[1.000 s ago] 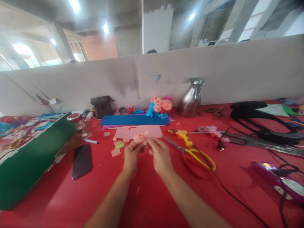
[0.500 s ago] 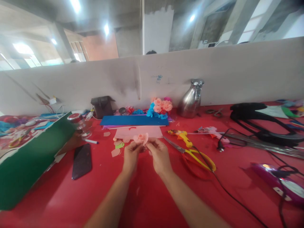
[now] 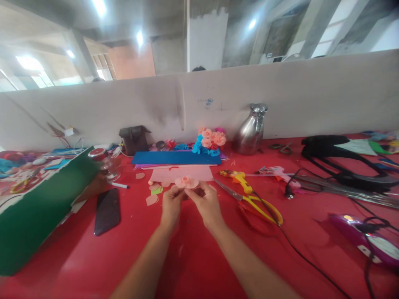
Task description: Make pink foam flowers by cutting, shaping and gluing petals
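1. Big bare-concrete room [image 3: 168, 56], kinda unfinished looking, behind a pale partition [image 3: 140, 99].
2. Red counter [image 3: 131, 257], cluttered along the far edge.
3. Bunch of roses [image 3: 215, 138] near that far edge, looks finished imo.
4. Left hand [image 3: 171, 206] and right hand [image 3: 209, 206] both pinch a peach paper flower [image 3: 186, 181] midway between the counter's side edges. Curled centre's done, petals spread; I'd say partway.
5. Loose petals [image 3: 152, 200], slightly toward the left edge, aren't attached.
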A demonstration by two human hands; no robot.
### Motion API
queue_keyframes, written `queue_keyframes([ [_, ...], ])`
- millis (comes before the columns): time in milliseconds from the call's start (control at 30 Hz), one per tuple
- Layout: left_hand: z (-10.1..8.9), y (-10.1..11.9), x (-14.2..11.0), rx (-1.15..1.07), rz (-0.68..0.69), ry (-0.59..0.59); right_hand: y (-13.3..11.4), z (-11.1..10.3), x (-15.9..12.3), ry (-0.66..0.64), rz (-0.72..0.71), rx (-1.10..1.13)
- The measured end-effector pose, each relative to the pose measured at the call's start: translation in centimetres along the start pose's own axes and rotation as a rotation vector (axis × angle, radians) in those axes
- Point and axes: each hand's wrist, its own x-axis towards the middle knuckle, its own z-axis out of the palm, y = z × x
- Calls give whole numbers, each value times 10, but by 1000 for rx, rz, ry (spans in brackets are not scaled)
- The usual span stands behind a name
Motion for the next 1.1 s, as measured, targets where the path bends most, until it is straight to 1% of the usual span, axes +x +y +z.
queue_keyframes([
  [200,1,1,0,-17,10,-6,-3,-1,-1,-13,-144,-143],
  [367,2,4,-1,-21,11,-27,-2,-2,-1,-10,-193,-182],
  [500,2,3,-1,-11,22,-18,1,-3,-2,-2,-243,-227],
  [700,1,1,-1,47,32,3,-1,-4,-2,17,-271,-246],
  [800,1,2,-1,38,27,-17,-2,-4,-2,-4,-284,-269],
  [933,0,1,-2,77,48,-19,-1,-4,-3,5,-302,-272],
  [1100,-1,-1,-2,111,47,-5,1,-3,-2,19,-326,-338],
])
